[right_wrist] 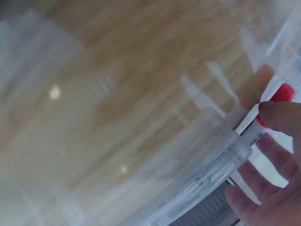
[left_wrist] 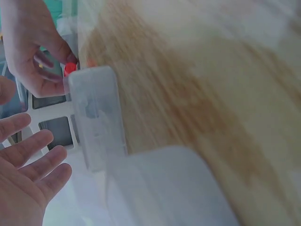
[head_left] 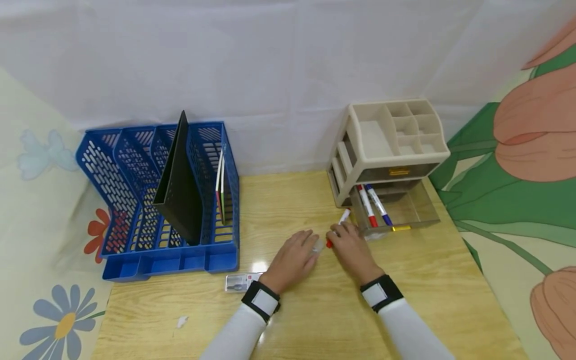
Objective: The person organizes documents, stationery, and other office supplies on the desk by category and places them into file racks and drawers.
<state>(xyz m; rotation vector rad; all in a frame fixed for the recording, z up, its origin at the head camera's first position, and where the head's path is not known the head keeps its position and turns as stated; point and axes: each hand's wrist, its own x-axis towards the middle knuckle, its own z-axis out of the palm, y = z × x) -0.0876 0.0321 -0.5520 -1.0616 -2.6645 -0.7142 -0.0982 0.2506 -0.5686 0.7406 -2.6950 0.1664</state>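
My right hand [head_left: 353, 250] pinches a red-and-white marker [head_left: 344, 215] close over the table, its red end [head_left: 329, 244] showing beside the fingertips. In the right wrist view the thumb [right_wrist: 282, 115] lies across the marker's red part [right_wrist: 283, 93]. My left hand [head_left: 294, 257] is just to the left, its fingers [left_wrist: 51, 157] loosely spread in the left wrist view. By its fingertips is a small clear plastic piece [head_left: 318, 245], partly hidden. A clear plastic box [left_wrist: 96, 113] appears between the hands in the left wrist view.
A beige drawer organizer [head_left: 366, 165] stands at the back right. Its lower drawer [head_left: 418, 210] is pulled out, holding a red marker [head_left: 366, 205] and a blue marker [head_left: 379, 205]. At left, a blue file rack [head_left: 171, 260] holds a black folder [head_left: 182, 200]. A clear case [head_left: 238, 282] lies by my left wrist.
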